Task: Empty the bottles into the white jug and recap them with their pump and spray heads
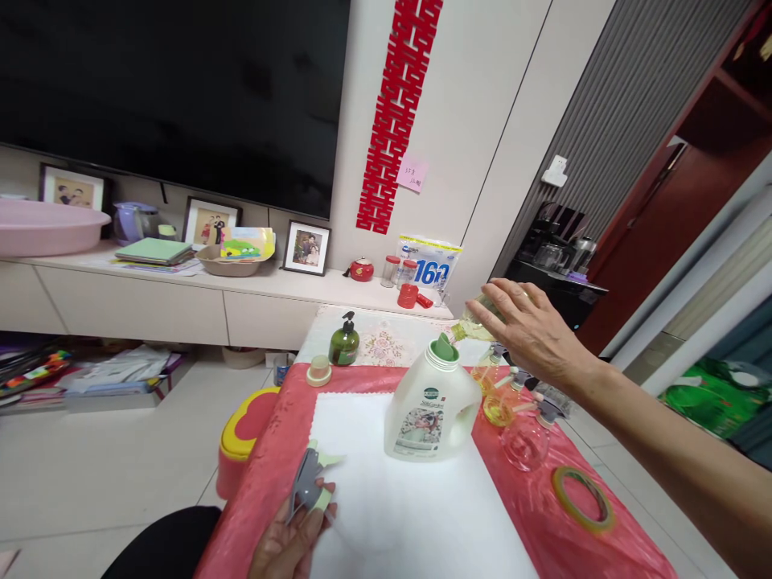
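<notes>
Red glossy cloth covers the counter (609, 555), with a white mat (416, 507) laid at the centre of the frame. On that mat stands a white plastic detergent jug (431, 410) with a green funnel-like spout (445, 347) at its open neck. Our right hand (531, 330), at the right of centre, grips a small clear bottle of yellowish liquid (476, 322), tipped so its mouth sits just above the green spout. Our left hand (295, 539), at the bottom edge, is closed around a grey and pale green trigger sprayer head (310, 474). Just right of the jug stand small clear glass bottles (524, 438), one holding yellow liquid, and a roll of yellowish tape (584, 498) lies lower right. A dark green pump bottle (344, 339) stands behind. We judge the risk is a spill: the mouth is small, nothing steadies the jug, and a drifting stream would run onto the mat, or a nudge could topple the nearby glass.
</notes>
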`<state>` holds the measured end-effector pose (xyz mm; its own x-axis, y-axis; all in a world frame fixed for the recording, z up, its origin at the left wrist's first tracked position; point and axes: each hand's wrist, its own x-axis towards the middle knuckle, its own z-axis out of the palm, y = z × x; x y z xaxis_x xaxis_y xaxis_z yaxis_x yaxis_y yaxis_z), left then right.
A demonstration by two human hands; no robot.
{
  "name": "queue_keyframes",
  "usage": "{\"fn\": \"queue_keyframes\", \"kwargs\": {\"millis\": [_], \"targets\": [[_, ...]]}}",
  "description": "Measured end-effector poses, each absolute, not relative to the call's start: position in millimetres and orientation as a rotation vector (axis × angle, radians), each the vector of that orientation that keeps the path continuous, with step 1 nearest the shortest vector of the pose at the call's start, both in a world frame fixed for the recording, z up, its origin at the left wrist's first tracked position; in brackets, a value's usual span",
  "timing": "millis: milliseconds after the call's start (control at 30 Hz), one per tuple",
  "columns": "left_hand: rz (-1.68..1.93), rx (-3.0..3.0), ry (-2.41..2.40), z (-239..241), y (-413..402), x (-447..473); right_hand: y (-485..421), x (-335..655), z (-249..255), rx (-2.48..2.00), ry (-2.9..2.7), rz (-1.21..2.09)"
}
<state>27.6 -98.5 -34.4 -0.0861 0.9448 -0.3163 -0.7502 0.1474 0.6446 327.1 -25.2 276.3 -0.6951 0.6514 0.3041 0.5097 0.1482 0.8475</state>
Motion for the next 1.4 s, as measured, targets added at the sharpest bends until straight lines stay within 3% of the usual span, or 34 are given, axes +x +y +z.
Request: {"fn": "queue_keyframes", "kwargs": {"millis": [267, 400, 567, 700, 833, 1067, 1400], "targets": [[1.445, 0.276, 0.829, -34.9, -98.2, 27.1, -23.5, 314.7, 258.4, 1.083, 2.237, 1.604], [1.419, 0.266, 0.841, -37.6, -97.9, 23.8, -25.8, 316.4, 247.4, 1.278, 2.283, 1.481], [1.422, 0.261, 0.821, -45.0, -94.2, 20.6, -40.9, 340.5, 233.0, 1.910, 2.494, 1.149], [1.455, 0.237, 0.788, -38.7, -93.3, 23.1, -78.9, 348.6, 211.6, 2.203, 2.784, 0.672], [1.454, 0.157, 0.757, -18.4, -96.5, 25.1, -123.2, 338.4, 163.1, 2.125, 2.856, 0.225], [1.485, 0.270, 0.786, 10.8, -103.6, 18.0, -163.8, 313.1, 60.1, 1.980, 2.810, 0.083], [1.518, 0.359, 0.799, 20.3, -114.0, 20.5, -169.9, 289.9, 33.1, 1.947, 2.878, 0.043]]}}
